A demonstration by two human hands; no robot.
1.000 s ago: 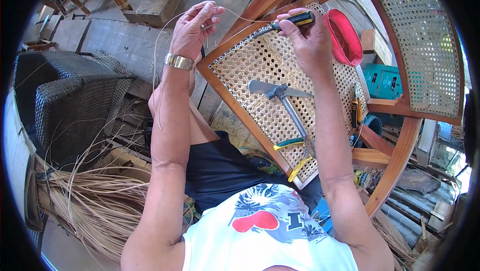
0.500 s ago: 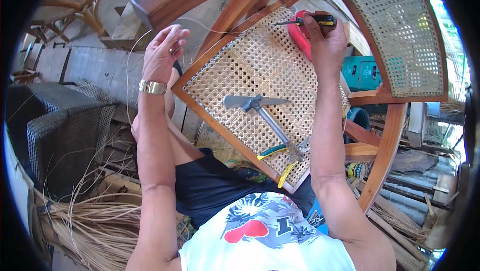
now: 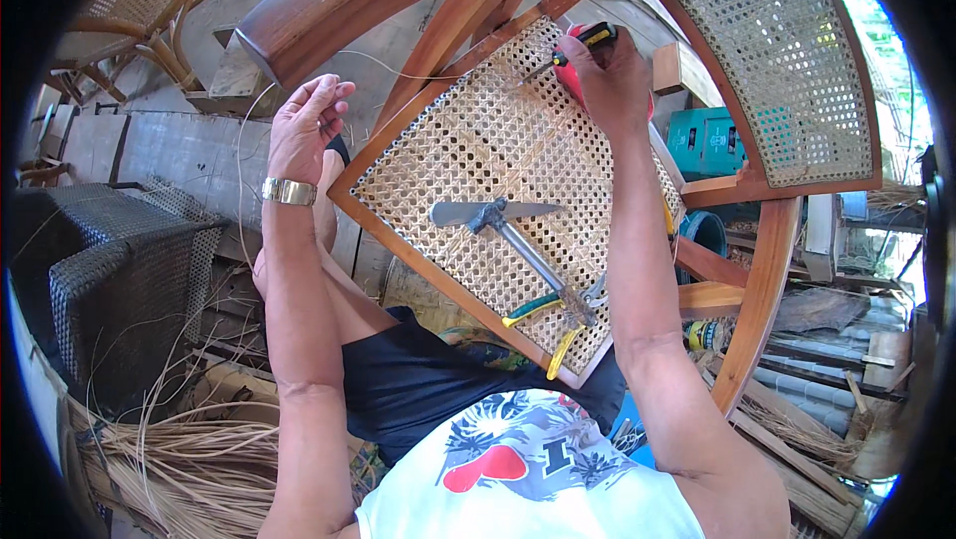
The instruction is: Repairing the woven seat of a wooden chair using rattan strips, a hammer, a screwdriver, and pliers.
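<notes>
My right hand (image 3: 615, 81) grips a small screwdriver (image 3: 597, 36) with a black and yellow handle. Its thin shaft slants down toward the far part of the woven cane seat (image 3: 478, 155); I cannot tell if the tip touches. My left hand (image 3: 311, 121) is raised near the seat's left corner, thumb and fingers pinched together; what they hold, if anything, is hidden. A pale cane strand (image 3: 398, 73) curves beside that hand to the seat frame. A hammer (image 3: 533, 260) rests on the seat across a flat blade (image 3: 453, 213), near yellow-and-green-handled pliers (image 3: 538, 307).
Beyond my right hand lies a red object (image 3: 570, 81). The chair's wooden arm (image 3: 349, 6) and cane back (image 3: 767, 61) rise around the seat. A teal crate (image 3: 702, 140) stands at right. Loose cane strands (image 3: 189, 464) and a dark woven chair (image 3: 119, 270) are at left.
The screwdriver has swung from nearly level to a downward slant as my right hand shifted left. My left hand has moved slightly left and down. The whole view has shifted a little.
</notes>
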